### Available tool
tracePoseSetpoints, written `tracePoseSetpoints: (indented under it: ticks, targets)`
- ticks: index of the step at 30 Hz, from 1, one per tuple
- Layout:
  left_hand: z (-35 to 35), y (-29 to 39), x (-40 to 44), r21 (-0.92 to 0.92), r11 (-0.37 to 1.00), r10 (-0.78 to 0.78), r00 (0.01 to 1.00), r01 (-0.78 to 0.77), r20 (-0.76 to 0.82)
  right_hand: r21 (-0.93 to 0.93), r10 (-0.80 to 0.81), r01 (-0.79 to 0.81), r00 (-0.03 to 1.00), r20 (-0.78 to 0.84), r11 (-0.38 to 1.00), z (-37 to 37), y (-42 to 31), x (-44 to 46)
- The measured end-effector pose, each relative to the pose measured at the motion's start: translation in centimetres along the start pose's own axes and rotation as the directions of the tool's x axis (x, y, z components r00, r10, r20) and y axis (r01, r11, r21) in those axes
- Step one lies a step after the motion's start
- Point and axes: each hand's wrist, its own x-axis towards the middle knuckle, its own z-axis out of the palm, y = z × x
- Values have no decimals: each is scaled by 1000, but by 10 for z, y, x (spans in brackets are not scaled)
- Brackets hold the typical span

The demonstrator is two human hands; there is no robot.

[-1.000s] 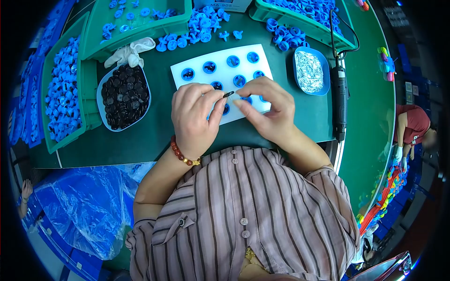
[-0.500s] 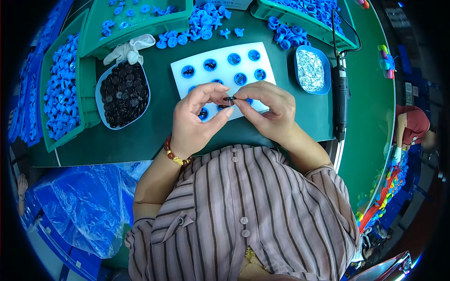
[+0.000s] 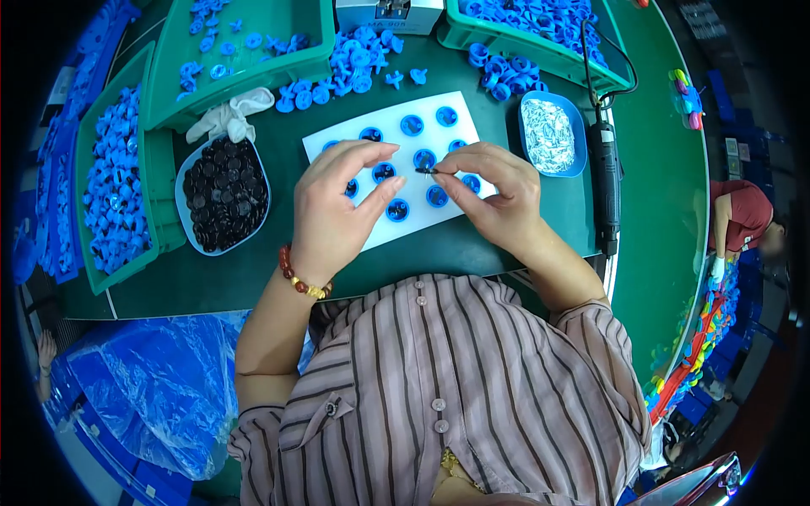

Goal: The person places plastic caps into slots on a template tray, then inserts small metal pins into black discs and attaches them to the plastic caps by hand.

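Note:
My right hand (image 3: 504,192) pinches a small black disc (image 3: 427,171) between thumb and fingertips; a thin pin seems to stick out of it. To its left, my left hand (image 3: 325,207) is open, with thumb and fingers apart and nothing between them. Both hands are above a white board (image 3: 380,233) with round holes. Blue round cups (image 3: 412,125) sit in the holes, several with black parts inside. My hands cover some of the cups.
A dish of black discs (image 3: 224,194) stands left, a dish of small silvery pins (image 3: 550,135) right. Green bins (image 3: 156,190) hold blue parts. Loose blue pieces (image 3: 354,61) lie behind the board. A black electric screwdriver (image 3: 606,185) lies right. A person in red (image 3: 744,219) works farther right.
My left hand has let go of the black disc and moved left. The disc stays in my right hand, slightly to the right. The whole view has shifted a little.

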Motion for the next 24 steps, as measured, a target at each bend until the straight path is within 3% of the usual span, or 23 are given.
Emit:
tracePoseSetpoints:
  ticks: [2,6,9,19,24]
  targets:
    - [1,-1,12,308,917,246,967,-253,61,-15,26,-27,1000,-10,1000,-6,3,0]
    - [5,4,32,250,936,206,961,-249,186,-13,107,-108,994,-12,994,-10,8,6]
    - [12,6,34,179,944,239,949,-277,205,-6,110,-110,994,-19,994,-8,9,0]
    - [8,0,36,196,936,258,950,-291,175,2,21,-21,999,-39,1000,-5,10,-5]
    - [13,-8,35,235,857,420,885,-459,200,-2,21,-21,999,-46,1000,-4,10,-12]
